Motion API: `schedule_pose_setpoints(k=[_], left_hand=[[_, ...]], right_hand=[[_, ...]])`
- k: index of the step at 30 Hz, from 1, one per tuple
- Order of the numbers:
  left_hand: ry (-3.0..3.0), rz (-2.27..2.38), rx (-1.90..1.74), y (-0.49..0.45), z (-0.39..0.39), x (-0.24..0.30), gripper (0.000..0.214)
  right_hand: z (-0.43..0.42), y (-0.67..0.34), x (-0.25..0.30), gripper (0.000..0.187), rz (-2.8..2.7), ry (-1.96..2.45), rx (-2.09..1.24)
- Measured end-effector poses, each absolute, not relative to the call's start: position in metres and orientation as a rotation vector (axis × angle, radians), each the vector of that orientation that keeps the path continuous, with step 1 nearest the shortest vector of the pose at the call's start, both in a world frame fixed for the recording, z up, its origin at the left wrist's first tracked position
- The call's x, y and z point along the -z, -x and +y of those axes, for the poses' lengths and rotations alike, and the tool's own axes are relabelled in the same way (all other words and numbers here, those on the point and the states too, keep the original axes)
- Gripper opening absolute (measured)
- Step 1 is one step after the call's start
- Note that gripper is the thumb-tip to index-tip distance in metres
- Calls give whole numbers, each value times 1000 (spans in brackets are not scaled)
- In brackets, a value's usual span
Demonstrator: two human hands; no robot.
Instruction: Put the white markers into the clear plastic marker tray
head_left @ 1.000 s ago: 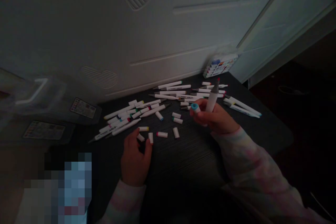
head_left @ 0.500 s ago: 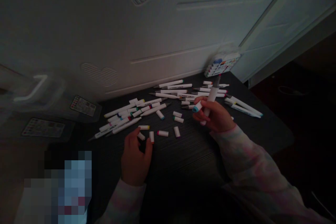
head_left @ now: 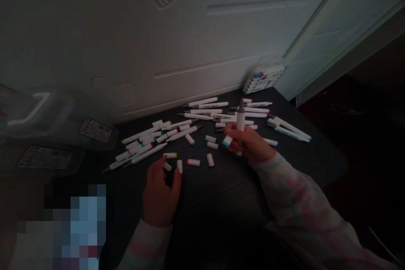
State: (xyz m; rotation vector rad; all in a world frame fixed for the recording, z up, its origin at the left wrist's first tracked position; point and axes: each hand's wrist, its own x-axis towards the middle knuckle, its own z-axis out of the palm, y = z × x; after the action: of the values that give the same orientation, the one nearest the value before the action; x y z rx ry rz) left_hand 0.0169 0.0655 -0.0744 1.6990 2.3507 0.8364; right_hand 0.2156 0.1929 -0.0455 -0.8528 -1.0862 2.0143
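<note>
My right hand (head_left: 251, 141) grips an uncapped white marker (head_left: 241, 119), its grey collar and red tip pointing up. A white cap with a blue end (head_left: 227, 140) is pinched in the same hand. To the left, my left hand (head_left: 161, 194) is at the dark tabletop with thumb and fingers apart. Around its fingertips are a yellow-ended cap (head_left: 171, 155), an orange-ended cap (head_left: 179, 166) and another white cap (head_left: 167, 166) partly covered by the fingers. A pink-ended cap (head_left: 193, 162) and a purple-ended cap (head_left: 210, 160) lie between the hands.
Several white markers (head_left: 182, 133) are spread across the dark table (head_left: 202, 194), against a pale panel (head_left: 177, 46). A marker pack (head_left: 265, 78) stands at the back right. Clear plastic cases (head_left: 95, 130) are at the left. One pixelated patch (head_left: 85, 228) covers the lower left.
My right hand has turned the marker more upright and shifted slightly left with it. My left hand stays by the caps with its fingers apart. The view has moved a little.
</note>
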Motion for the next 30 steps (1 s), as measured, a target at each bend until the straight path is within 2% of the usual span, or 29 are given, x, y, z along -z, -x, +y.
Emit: schedule_pose_setpoints(k=[10, 14, 17, 26, 30], left_hand=[[-1682, 2334, -875, -15, 67, 77, 44], [-1668, 2351, -858, -15, 66, 77, 45], [-1633, 2358, -841, -14, 66, 78, 46], [-1626, 2372, -792, -15, 69, 77, 51], [-1612, 2379, -793, -15, 69, 77, 50]], right_hand=[[192, -218, 43, 22, -1369, 952, -2074], [193, -221, 41, 12, -2001, 1129, -1672], [193, -219, 42, 5, -2236, 1221, -1391], [191, -216, 44, 6, -2418, 1311, -1215], [190, -215, 47, 12, -2406, 1317, -1189]])
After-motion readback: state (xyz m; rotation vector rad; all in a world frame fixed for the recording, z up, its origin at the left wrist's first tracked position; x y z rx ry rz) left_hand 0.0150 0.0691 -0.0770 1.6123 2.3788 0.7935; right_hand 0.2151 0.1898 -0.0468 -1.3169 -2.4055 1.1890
